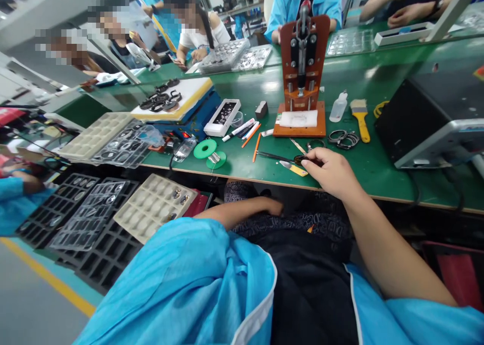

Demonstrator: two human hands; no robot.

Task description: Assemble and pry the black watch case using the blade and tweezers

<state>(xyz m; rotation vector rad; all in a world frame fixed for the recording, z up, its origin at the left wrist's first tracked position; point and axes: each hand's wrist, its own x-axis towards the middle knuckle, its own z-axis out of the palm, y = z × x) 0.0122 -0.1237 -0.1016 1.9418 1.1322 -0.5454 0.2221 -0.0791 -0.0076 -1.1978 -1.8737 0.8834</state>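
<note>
My right hand (329, 173) is over the bench's front edge, fingers pinched on a small dark, shiny part (300, 159) whose kind I cannot make out. Beside these fingertips lie black tweezers (276, 156), a yellow-handled knife (294, 168), a thin pointed tool (298, 146) and a dark ring (316, 143). Below the bench edge, my left hand (271, 206) rests on my lap against the patterned cloth. Its fingers are turned down and mostly hidden.
An orange hand press (321, 126) stands behind my right hand, with a bottle (339, 107), a brush (361, 118) and a dark machine (427, 118) to its right. Leftward are a green spool (205, 149), a blue box (194, 108) and a beige tray (151, 204). Several people sit opposite.
</note>
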